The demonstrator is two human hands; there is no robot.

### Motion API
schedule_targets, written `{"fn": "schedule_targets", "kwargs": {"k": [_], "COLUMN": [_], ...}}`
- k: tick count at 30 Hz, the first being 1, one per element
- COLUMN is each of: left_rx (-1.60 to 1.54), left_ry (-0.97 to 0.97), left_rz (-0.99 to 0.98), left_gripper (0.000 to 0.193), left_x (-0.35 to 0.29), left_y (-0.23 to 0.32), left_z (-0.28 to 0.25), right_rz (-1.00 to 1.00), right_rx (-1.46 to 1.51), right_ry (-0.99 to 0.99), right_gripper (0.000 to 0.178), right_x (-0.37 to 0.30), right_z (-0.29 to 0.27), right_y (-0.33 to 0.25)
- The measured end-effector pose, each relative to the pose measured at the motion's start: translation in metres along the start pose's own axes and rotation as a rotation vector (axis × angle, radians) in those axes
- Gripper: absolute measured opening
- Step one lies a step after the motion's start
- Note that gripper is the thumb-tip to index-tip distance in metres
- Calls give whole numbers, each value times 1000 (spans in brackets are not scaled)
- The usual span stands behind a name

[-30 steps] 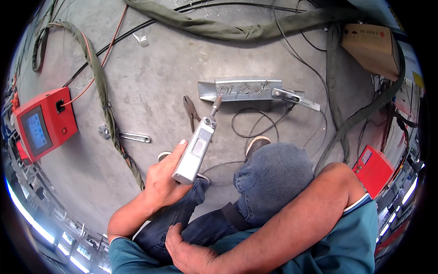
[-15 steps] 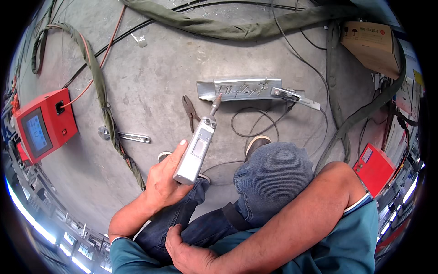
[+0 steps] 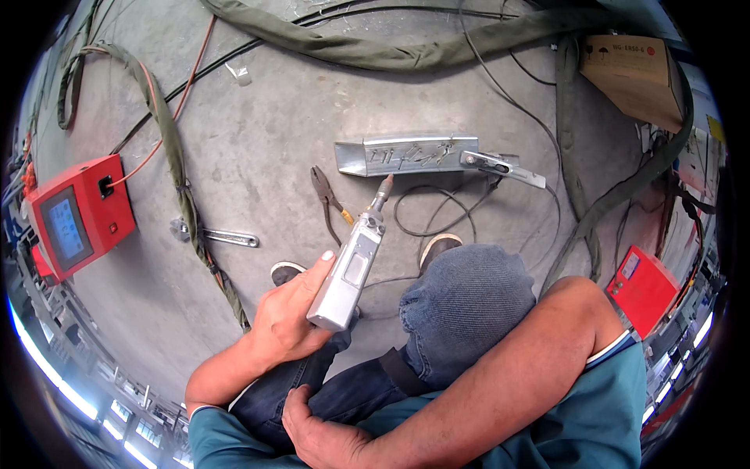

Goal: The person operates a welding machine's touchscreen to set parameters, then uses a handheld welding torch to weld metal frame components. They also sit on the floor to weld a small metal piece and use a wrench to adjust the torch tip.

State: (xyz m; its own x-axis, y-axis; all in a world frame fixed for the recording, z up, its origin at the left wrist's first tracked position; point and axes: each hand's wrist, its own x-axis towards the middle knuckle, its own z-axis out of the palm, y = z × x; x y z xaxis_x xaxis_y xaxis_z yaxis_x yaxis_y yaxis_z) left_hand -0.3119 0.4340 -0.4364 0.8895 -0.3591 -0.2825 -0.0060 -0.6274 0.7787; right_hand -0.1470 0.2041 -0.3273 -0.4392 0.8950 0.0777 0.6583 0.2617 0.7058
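Observation:
In my left hand (image 3: 291,316) is a silver, boxy handheld welding gun (image 3: 350,275), my fingers wrapped round its rear part. The gun's narrow copper-coloured tip points away from me, just short of the near edge of a metal channel (image 3: 418,166). Several raised weld marks run across the channel's face. A flat slotted metal clamp piece (image 3: 504,166) with a cable lies over the channel's right end. My right hand (image 3: 324,430) rests across my lap, thumb side up and holding nothing visible; its lower fingers are partly hidden.
Pliers (image 3: 324,191) lie beside the gun, left of the channel. An adjustable wrench (image 3: 226,236) is further left. A red machine with a screen (image 3: 109,207) stands at left, a red box (image 3: 642,289) at right. Cloth-covered hoses (image 3: 375,53) cross the floor; a cardboard box (image 3: 629,74) stands far right.
My left hand has swung the gun to the right and slightly back, taking its tip from over the channel to just below its near edge. My right hand stays put.

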Motion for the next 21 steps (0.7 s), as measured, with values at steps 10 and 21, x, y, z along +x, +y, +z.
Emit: {"fn": "schedule_targets", "kwargs": {"k": [10, 21], "left_rx": [21, 51], "left_ry": [79, 70], "left_rz": [21, 3], "left_gripper": [79, 81], "left_x": [11, 11], "left_y": [-2, -1], "left_z": [0, -1], "right_rz": [-5, -20], "right_rx": [-69, -75], "right_ry": [-32, -33], "right_gripper": [17, 17], "right_x": [-10, -10], "right_z": [-6, -11], "right_y": [3, 1]}}
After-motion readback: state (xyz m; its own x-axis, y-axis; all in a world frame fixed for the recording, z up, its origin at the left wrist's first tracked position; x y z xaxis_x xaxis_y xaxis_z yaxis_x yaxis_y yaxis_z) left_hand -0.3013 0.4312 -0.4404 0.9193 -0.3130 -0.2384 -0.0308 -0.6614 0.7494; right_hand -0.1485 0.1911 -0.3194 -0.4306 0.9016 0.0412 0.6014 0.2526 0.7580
